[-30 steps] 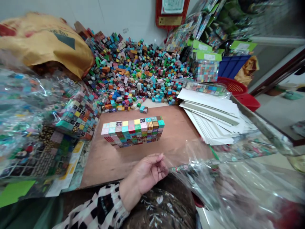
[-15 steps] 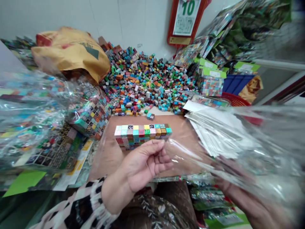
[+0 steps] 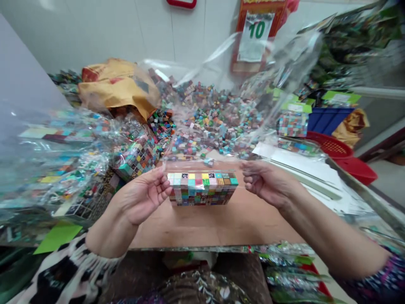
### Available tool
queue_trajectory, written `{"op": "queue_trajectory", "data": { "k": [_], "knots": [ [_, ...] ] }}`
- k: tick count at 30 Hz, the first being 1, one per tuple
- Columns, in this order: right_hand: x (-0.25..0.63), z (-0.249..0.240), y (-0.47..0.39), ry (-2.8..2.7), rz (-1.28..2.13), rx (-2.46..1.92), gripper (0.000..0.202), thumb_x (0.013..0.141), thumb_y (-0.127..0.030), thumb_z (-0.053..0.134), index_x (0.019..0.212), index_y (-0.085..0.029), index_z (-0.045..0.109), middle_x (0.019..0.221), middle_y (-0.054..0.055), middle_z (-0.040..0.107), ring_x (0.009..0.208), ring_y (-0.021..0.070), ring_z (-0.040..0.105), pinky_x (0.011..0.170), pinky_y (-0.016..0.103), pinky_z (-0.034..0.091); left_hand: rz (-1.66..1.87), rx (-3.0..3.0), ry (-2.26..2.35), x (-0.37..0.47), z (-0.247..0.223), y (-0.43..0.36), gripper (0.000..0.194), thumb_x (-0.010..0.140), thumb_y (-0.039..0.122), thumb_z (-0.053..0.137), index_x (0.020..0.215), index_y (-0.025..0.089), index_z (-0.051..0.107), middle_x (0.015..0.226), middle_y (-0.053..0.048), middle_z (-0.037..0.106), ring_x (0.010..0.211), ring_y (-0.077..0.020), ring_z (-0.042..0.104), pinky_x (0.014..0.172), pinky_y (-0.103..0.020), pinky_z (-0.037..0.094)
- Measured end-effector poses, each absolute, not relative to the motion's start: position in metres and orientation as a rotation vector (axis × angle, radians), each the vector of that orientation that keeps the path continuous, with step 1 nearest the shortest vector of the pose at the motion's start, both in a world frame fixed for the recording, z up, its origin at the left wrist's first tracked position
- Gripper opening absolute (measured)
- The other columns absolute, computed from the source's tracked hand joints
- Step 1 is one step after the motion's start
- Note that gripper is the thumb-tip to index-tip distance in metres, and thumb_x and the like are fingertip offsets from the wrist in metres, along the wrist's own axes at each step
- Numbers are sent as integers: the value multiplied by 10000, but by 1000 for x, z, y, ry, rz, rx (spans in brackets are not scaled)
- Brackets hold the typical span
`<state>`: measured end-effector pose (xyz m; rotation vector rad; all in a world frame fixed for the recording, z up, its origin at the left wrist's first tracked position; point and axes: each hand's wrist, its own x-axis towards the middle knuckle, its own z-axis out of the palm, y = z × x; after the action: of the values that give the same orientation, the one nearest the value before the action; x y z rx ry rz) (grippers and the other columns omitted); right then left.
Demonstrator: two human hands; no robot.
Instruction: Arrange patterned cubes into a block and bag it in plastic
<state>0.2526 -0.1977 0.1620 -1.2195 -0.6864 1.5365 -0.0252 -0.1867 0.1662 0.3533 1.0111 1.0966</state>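
Clear, creased plastic film (image 3: 209, 114) — pinched in the fingers of left hand (image 3: 142, 198) and right hand (image 3: 267, 181), block of patterned cubes (image 3: 202, 192) between them, back from the front edge of the bench (image 3: 218, 232)

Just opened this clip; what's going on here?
A person holds clear plastic spread between both bare hands, the left hand and right hand on either side of a block of small patterned cubes. The block stands on a brown board; whether the plastic touches it is hard to tell. Behind, seen partly through the plastic, is a heap of loose cubes. White sheets lie stacked to the right.
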Motion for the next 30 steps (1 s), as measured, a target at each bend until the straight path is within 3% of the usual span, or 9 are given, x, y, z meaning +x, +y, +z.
{"op": "queue_trajectory", "data": {
  "k": [8,16,23,30],
  "knots": [
    [229,161,-176,-755,1491,-1375,123,743,-181,662,644,-167,590,481,-59,407,415,54,326,369,160,332,1089,290,1088,-45,139,-179,213,949,23,440,909,100,634,619,-19,619,484,-92,620,493,-186,573],
    [228,153,-169,-877,1401,-1469,155,697,-274,689,763,-134,684,485,-48,455,410,62,353,385,199,275,1100,252,1074,-48,122,-166,232,944,4,424,1002,94,629,651,-31,655,483,-97,629,483,-186,575],
    [236,144,-168,-1024,1290,-1484,243,606,-375,751,649,-181,612,464,-34,500,407,76,380,399,223,281,1064,213,1068,-47,114,-161,246,922,-22,435,959,96,647,661,-40,666,466,-93,620,470,-173,570],
    [238,143,-172,-993,1241,-1616,241,660,-383,698,579,-190,579,447,-25,496,399,75,384,409,229,250,1013,293,1114,-48,109,-157,178,905,3,511,859,102,652,639,-33,649,429,-73,583,433,-146,536]
  ]
}}
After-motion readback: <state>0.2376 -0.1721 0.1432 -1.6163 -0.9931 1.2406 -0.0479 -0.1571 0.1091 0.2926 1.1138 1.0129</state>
